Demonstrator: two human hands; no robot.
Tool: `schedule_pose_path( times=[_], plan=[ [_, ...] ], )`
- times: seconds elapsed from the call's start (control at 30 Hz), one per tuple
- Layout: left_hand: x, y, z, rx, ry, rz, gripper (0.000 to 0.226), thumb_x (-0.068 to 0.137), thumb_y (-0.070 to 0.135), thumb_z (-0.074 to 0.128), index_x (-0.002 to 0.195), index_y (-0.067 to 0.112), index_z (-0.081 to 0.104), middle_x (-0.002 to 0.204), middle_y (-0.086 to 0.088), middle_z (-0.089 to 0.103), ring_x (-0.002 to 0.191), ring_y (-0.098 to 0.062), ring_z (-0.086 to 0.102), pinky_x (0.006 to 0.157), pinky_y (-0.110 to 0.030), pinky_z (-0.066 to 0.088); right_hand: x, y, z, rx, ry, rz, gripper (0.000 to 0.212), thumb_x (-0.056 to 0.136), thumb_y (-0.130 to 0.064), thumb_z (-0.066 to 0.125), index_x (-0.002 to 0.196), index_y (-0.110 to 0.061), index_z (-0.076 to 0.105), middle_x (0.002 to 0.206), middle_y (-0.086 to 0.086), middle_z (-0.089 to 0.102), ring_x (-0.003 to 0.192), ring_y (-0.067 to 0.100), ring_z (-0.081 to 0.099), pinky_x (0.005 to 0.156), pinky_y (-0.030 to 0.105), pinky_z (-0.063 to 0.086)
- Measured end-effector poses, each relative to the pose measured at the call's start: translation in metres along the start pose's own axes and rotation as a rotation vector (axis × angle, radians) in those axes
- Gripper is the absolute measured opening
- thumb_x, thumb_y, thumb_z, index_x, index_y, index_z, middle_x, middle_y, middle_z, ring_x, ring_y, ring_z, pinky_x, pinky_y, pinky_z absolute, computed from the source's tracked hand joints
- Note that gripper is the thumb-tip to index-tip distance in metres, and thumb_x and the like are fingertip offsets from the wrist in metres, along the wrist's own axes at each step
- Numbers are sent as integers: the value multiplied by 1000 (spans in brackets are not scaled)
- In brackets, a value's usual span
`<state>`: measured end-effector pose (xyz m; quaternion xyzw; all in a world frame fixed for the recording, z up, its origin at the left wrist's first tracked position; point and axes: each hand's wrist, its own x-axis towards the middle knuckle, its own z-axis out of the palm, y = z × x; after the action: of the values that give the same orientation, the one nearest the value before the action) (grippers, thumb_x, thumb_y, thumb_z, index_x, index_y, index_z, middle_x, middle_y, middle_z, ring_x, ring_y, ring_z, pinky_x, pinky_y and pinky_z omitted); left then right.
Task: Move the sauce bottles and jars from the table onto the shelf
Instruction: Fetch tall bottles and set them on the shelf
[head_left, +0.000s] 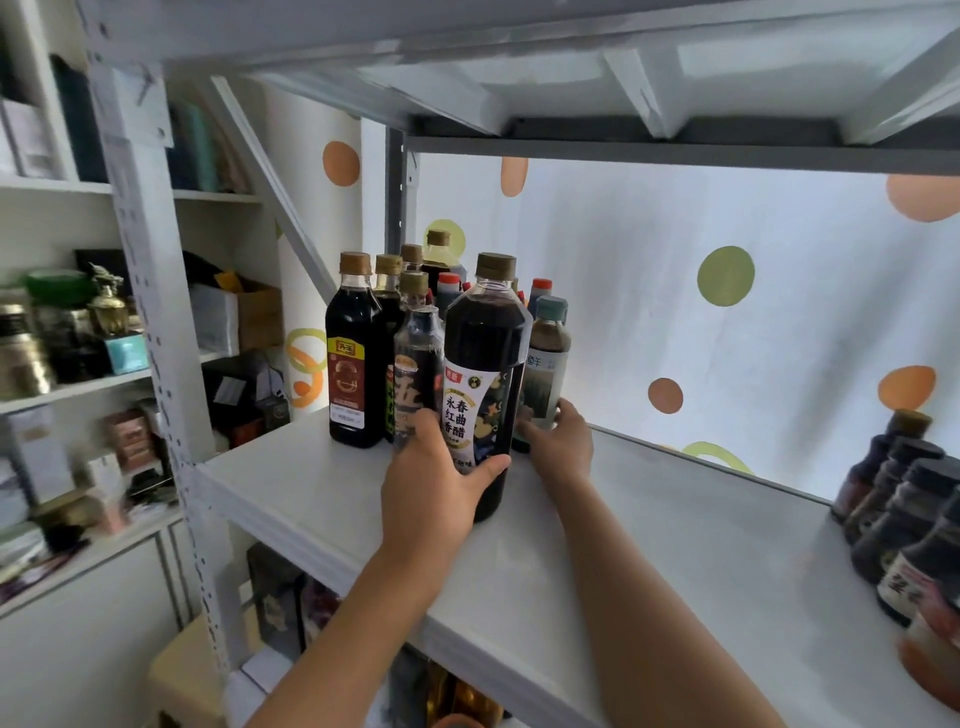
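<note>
Two of your bare hands reach onto one shelf board; the list runs from the largest thing down.

- You face a white metal rack shelf (597, 545), its flat board bare through the middle, with a dotted white curtain (675, 291) hanging behind its rear edge.
- You have a cluster of dark sauce bottles with tan and red caps (384, 332) standing upright at the board's left rear corner, packed closely together.
- You can see a row of small dark jars with black lids (904, 514) along the board's right edge, partly cut off by the frame.
- Your left hand (431, 493) is wrapped around the base of a tall dark vinegar bottle with a tan cap and white label (483, 374), thumb on its right side; the bottle stands upright at the front of the cluster, its base on the board.
- Your right hand (561, 441) is curled around the lower part of a smaller brown bottle with a grey-green cap and pale label (545, 364), which stands just behind and right of the vinegar bottle, touching it.
</note>
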<state>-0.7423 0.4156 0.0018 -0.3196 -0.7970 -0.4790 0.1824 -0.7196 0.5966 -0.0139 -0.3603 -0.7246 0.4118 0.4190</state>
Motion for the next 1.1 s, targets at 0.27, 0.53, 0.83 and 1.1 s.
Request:
schedule_pose_path(
  times=[0.27, 0.53, 0.83, 1.1],
  plan=[
    [16, 10, 16, 80, -95, -24, 69, 77, 54, 72, 116, 10, 36, 108, -10, 65, 97, -31, 64, 67, -30, 45, 10, 14, -2, 106, -62, 57, 32, 72, 2, 58, 98, -11, 70, 90, 7, 73, 89, 27, 69, 80, 41, 59],
    [24, 17, 52, 228, -155, -66, 78, 87, 56, 57, 136, 3, 27, 125, -15, 52, 103, -32, 62, 74, -35, 48, 8, 17, -3, 211, -113, 83, 33, 69, 6, 58, 93, -13, 71, 86, 6, 75, 87, 28, 72, 76, 44, 61],
    [22, 26, 86, 314, -109, -96, 90, 87, 51, 61, 143, -11, 28, 124, -26, 54, 98, -36, 64, 66, -39, 55, 7, 17, -3, 170, -134, 78, 30, 71, 0, 64, 94, -17, 69, 88, -2, 75, 85, 19, 71, 82, 39, 59],
    [23, 20, 86, 309, -88, -69, 85, 86, 53, 63, 139, -9, 38, 115, -24, 57, 94, -36, 62, 57, -40, 53, 5, 14, -2, 2, -79, 36, 17, 81, -2, 58, 91, -15, 62, 82, -4, 66, 80, 18, 62, 62, 18, 44]
  ],
)
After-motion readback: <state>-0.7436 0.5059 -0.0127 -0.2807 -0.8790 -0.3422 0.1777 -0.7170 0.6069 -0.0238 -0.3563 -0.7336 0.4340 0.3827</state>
